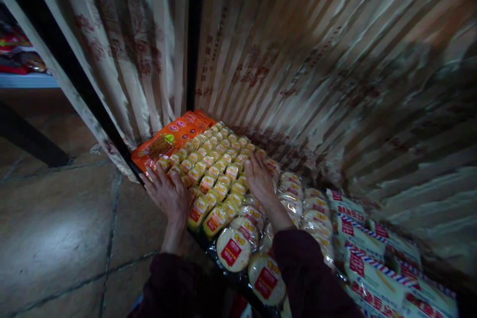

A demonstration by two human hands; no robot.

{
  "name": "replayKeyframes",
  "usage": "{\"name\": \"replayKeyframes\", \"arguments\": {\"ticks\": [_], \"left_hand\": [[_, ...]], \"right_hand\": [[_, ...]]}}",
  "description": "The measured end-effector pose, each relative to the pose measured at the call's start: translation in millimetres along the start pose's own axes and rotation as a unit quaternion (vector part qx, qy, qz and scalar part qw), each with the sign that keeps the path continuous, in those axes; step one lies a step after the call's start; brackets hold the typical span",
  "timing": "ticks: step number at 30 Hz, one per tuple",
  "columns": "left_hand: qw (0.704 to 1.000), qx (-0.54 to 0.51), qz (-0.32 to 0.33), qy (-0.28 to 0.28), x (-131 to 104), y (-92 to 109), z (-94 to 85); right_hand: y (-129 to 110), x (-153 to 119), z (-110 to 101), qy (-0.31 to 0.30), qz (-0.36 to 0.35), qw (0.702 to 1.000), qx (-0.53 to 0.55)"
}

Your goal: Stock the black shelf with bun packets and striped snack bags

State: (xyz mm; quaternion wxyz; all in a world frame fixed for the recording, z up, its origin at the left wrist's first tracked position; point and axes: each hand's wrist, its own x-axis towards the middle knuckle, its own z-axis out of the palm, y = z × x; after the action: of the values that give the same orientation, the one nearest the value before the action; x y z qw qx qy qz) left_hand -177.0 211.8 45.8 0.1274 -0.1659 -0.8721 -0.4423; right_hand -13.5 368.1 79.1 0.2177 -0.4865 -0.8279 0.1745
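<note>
Rows of small yellow-wrapped snack packs (pixel 214 171) fill the middle of a dark-edged display. My left hand (pixel 167 196) lies on their near left edge, its fingers stretched out over the packs. On the right side of the same rows, my right hand (pixel 260 176) rests with fingers extended and fairly flat. Behind the yellow packs sit orange snack bags (pixel 175 131) with a picture of brown sticks. Round white crackers in clear wrap (pixel 233 249) stand in rows beside my right forearm. Neither hand grips a pack that I can see.
White bags with red labels and striped edges (pixel 380 263) lie at the lower right. A pleated, printed curtain (pixel 279 59) hangs behind the display, with a dark post (pixel 194 35) at its corner. Tiled floor (pixel 59 218) is on the left, below a shelf of packets (pixel 22 54).
</note>
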Motion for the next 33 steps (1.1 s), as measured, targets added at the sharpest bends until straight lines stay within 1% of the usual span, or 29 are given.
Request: {"name": "replayKeyframes", "arguments": {"ticks": [3,6,8,14,19,23,26,28,31,33], "left_hand": [[0.998,0.036,-0.033,-0.039,6,-4,1.7],[0.995,0.054,-0.042,-0.067,10,-6,3.4],[0.995,0.052,-0.042,-0.070,11,-8,5.2],[0.998,0.022,-0.042,-0.049,15,-11,7.3],[0.996,-0.020,-0.046,-0.070,18,-11,5.1],[0.996,-0.014,-0.034,-0.081,17,-9,5.2],[0.995,0.013,-0.021,-0.096,16,-8,5.4],[0.995,0.024,-0.013,-0.098,16,-8,5.3],[0.996,0.023,0.000,-0.091,16,-8,4.8],[0.996,0.016,0.000,-0.090,16,-8,4.5]], "right_hand": [[-1,-2,1,-0.009,-0.006,1.000,-0.015],[0,-3,3,0.006,-0.018,1.000,-0.015],[1,-5,5,0.020,-0.031,0.999,-0.009],[0,-11,14,0.045,-0.084,0.995,-0.026],[-3,-13,20,0.059,-0.095,0.992,-0.061],[-4,-13,23,0.061,-0.098,0.990,-0.086],[-5,-14,21,0.062,-0.096,0.990,-0.082],[-8,-16,16,0.064,-0.102,0.989,-0.082],[-18,-26,6,0.068,-0.130,0.985,-0.088],[-27,-35,2,0.056,-0.155,0.982,-0.091]]}}
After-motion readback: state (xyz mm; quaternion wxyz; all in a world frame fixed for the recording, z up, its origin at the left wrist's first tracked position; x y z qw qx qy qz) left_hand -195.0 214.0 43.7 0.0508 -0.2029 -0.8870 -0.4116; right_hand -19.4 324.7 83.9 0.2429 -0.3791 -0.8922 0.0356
